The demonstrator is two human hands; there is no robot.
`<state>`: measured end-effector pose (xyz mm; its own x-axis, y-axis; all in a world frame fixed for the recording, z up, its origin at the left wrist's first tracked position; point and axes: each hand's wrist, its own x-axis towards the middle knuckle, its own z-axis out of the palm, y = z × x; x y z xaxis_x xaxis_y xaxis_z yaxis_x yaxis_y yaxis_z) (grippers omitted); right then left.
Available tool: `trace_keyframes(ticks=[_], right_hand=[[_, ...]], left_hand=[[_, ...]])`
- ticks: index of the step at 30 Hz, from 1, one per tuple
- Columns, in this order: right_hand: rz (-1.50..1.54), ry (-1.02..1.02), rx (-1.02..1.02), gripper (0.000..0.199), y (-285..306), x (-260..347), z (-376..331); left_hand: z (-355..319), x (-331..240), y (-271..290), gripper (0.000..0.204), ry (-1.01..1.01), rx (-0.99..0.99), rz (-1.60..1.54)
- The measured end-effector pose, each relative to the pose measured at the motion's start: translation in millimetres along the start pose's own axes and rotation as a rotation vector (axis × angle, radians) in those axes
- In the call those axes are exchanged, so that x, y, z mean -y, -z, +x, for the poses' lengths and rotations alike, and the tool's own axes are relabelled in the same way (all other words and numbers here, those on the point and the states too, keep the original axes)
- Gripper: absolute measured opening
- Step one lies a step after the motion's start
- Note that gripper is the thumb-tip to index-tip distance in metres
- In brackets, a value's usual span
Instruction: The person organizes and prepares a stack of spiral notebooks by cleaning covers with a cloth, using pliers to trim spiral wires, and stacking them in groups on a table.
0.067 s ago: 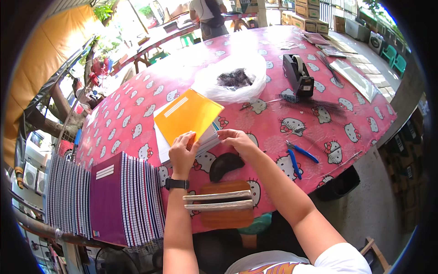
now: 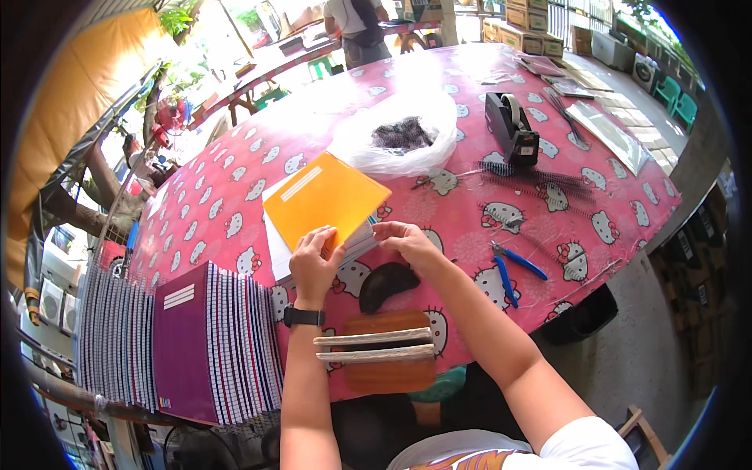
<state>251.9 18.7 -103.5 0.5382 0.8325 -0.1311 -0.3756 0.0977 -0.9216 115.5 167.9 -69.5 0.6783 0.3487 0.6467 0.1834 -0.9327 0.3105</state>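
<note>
The left hand point(image 2: 313, 262) pinches the near edge of the flat orange paper-covered notebook point(image 2: 323, 197); its long axis runs away from the fingertips. The right hand point(image 2: 407, 241), fingers curled, touches the white stack point(image 2: 276, 247) beside.

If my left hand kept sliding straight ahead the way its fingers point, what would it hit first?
The left hand already rests on the orange notebook cover. Going straight on up the table, it would probably meet the clear plastic bag of dark pieces next, though depth is hard to judge.

Black tape dispenser point(image 2: 511, 128), blue pliers point(image 2: 513, 270), purple notebook row point(image 2: 184, 341) (fanned, left), plastic bag point(image 2: 401, 141)
</note>
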Motion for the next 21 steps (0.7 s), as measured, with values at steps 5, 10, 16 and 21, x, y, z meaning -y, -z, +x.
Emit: trace_keyframes(ticks=[5, 10, 16, 21], right_hand=[[-0.520, 0.385, -0.141, 0.043, -0.8, -11.2, 1.9], [-0.411, 0.313, -0.057, 0.047, -6.2, -0.4, -1.3], [-0.157, 0.269, 0.042, 0.049, -6.6, -2.3, 1.2], [-0.360, 0.378, -0.051, 0.043, -7.9, -8.5, 3.1]], left_hand=[[9.4, -17.4, -3.7, 0.034, 0.027, 0.081, 0.137], [26.5, -26.5, 6.7, 0.037, 0.018, 0.296, 0.301], [31.9, -23.6, 5.7, 0.035, -0.046, 0.345, 0.326], [29.1, -15.4, 8.6, 0.034, -0.065, 0.297, 0.210]])
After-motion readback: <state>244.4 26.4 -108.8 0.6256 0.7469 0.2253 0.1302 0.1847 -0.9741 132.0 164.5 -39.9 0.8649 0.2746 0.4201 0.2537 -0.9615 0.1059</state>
